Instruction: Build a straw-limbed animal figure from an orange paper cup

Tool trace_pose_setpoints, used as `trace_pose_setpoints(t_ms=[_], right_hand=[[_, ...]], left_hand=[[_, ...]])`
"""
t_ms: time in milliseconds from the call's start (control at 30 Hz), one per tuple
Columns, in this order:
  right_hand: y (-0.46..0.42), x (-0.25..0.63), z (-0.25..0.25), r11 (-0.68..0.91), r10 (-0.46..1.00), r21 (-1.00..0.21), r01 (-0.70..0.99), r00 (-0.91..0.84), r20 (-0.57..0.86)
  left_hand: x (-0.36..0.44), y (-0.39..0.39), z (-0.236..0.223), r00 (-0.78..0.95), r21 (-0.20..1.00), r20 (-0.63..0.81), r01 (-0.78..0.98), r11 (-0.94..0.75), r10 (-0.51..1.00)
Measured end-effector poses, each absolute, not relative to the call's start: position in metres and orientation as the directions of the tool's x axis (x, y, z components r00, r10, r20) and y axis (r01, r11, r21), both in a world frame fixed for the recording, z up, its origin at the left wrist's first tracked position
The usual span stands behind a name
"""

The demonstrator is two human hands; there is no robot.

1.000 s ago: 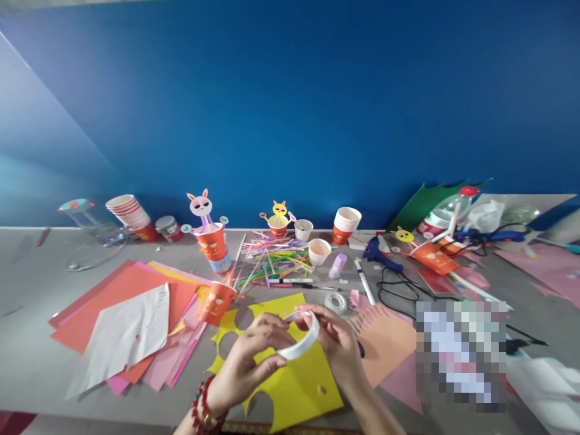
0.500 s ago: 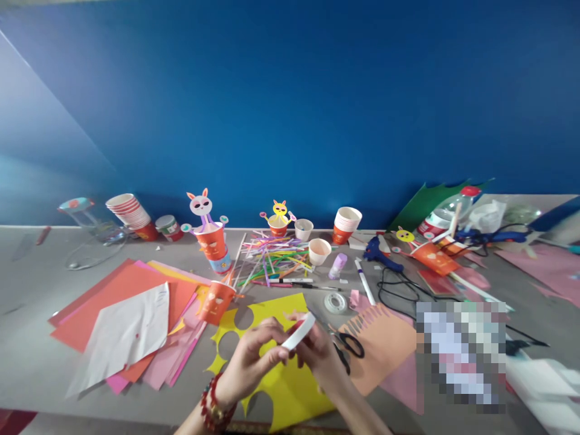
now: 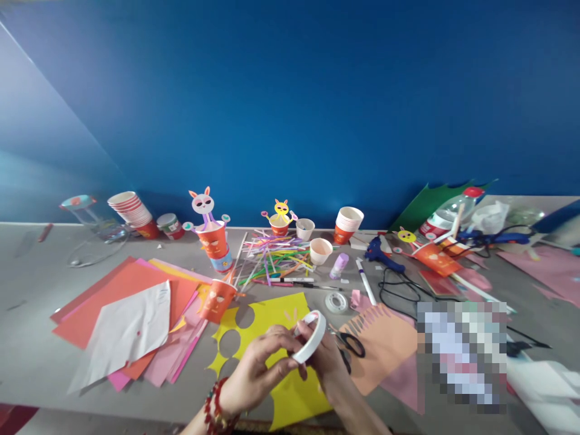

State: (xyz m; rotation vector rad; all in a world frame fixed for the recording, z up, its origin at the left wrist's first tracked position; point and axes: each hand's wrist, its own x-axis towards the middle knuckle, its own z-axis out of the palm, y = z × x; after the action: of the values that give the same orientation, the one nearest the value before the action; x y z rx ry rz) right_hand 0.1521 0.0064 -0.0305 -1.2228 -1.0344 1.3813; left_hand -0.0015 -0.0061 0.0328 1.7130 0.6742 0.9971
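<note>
Between my two hands is a roll of white tape point(image 3: 316, 342), tilted so that its ring faces partly up. My left hand point(image 3: 265, 359), with red bead bracelets at the wrist, pinches the roll's near left edge. My right hand point(image 3: 324, 356) grips it from behind on the right, and some of its fingers are hidden by the ring. Beneath both hands lies a yellow sheet point(image 3: 290, 393) with round holes cut along its left side. Close to my right hand are black-handled scissors point(image 3: 352, 344) on an orange sheet with a fringed edge point(image 3: 385, 350).
A second tape roll point(image 3: 336, 301) lies behind my hands. Beyond it are a heap of coloured sticks point(image 3: 276, 257), a glue stick point(image 3: 339, 266) and paper cups point(image 3: 348, 225). A blue glue gun point(image 3: 383, 255) with a black cord is at right, coloured paper point(image 3: 122, 290) at left.
The tape roll has turned from nearly edge-on to showing its open ring, and sits slightly further right. My left hand has shifted slightly right with it.
</note>
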Motion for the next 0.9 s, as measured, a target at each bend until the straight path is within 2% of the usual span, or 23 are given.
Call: trace_pose_setpoints(t_ms=[100,167,200,267,333,400,500,733,900], right_hand=[[0.004,0.161,-0.028,-0.11,0.994,-0.989,-0.098,-0.014,-0.109],[-0.001,0.17,-0.022,0.009,0.999,-1.0,-0.029,0.041,0.008],[-0.004,0.174,-0.018,0.12,0.988,-0.992,0.047,0.091,0.124],[-0.013,0.18,-0.009,0.347,0.906,-0.902,0.256,0.157,0.393],[-0.02,0.181,0.0,0.489,0.833,-0.764,0.421,0.034,0.552],[-0.024,0.178,0.007,0.543,0.81,-0.681,0.491,-0.092,0.579],[-0.023,0.171,0.011,0.556,0.791,-0.658,0.508,-0.08,0.606],[-0.017,0.168,0.012,0.484,0.858,-0.765,0.425,-0.061,0.51],[-0.017,0.175,0.018,0.49,0.861,-0.774,0.401,-0.084,0.502]], left_hand=[[-0.002,-0.007,0.034,0.496,0.937,0.299,0.009,-0.349,0.815],[-0.002,-0.008,0.031,0.435,0.93,0.288,0.088,-0.358,0.853],[-0.002,-0.009,0.029,0.383,0.923,0.284,0.138,-0.359,0.879],[-0.002,-0.01,0.024,0.277,0.899,0.301,0.237,-0.368,0.912],[-0.002,-0.01,0.02,0.22,0.859,0.348,0.315,-0.404,0.911],[-0.001,-0.01,0.019,0.217,0.814,0.403,0.358,-0.457,0.889],[0.0,-0.01,0.021,0.254,0.752,0.461,0.397,-0.527,0.85],[0.002,-0.011,0.027,0.292,0.593,0.559,0.514,-0.62,0.776],[-0.001,-0.008,0.028,0.283,0.587,0.568,0.519,-0.621,0.773]])
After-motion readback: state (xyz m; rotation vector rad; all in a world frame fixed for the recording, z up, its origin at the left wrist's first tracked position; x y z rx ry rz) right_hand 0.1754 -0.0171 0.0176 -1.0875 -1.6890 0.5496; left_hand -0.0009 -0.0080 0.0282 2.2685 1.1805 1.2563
